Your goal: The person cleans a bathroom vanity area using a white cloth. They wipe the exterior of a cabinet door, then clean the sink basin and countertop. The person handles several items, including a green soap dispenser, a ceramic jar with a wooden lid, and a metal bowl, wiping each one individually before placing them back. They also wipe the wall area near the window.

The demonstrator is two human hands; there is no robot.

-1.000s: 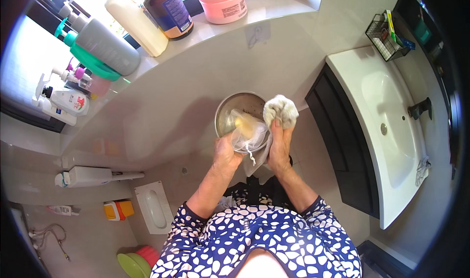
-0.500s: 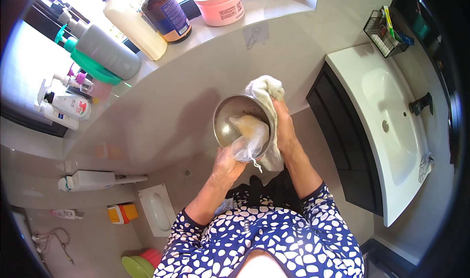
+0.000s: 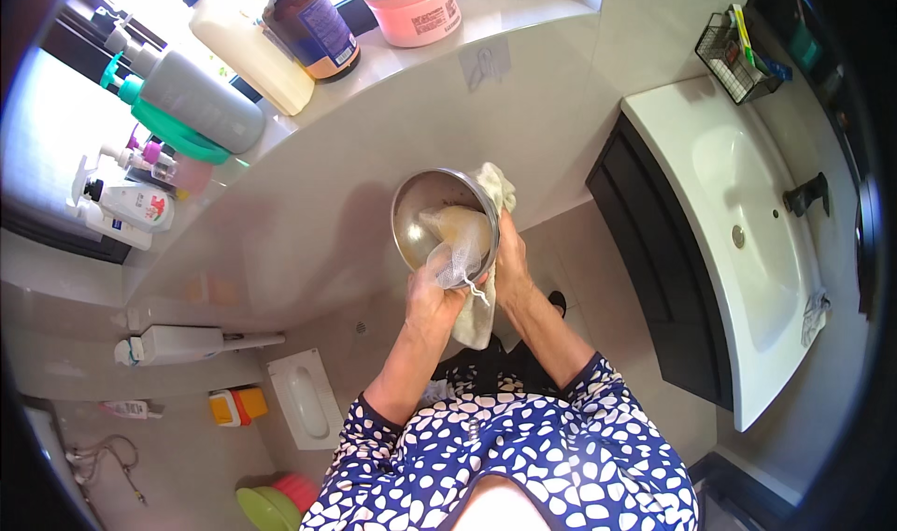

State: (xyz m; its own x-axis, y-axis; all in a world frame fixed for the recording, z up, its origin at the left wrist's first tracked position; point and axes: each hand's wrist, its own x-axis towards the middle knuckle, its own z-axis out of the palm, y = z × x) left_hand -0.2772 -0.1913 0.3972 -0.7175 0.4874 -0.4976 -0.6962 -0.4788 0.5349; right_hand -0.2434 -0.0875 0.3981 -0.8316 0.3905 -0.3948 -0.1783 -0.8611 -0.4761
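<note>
A round steel bowl (image 3: pixel 411 215) is held up in front of me, its inside facing me. In it lies a yellowish piece, perhaps soap, in a white mesh bag (image 3: pixel 464 241) whose drawstring hangs over the near rim. My left hand (image 3: pixel 433 299) grips the lower left rim, with the mesh bag's edge at its fingers. On the bowl's right, my right hand (image 3: pixel 510 260) is closed on a pale cloth (image 3: pixel 478 318) pressed against the outside. The cloth shows above this hand and hangs below it; the fingertips are hidden behind the bowl.
Pump bottles (image 3: pixel 210 101), a brown bottle (image 3: pixel 313 31) and a pink tub (image 3: pixel 416 12) line the windowsill (image 3: pixel 374 64). To the right stands a white washbasin (image 3: pixel 761 260) on a dark cabinet (image 3: pixel 654 269). A squat toilet (image 3: pixel 306 400) and a green basin (image 3: pixel 266 509) are at lower left.
Both hands have moved the bowl, mesh bag and cloth slightly left. Less cloth shows on the bowl's right side, and a dark shoe now shows on the floor beyond my right forearm.
</note>
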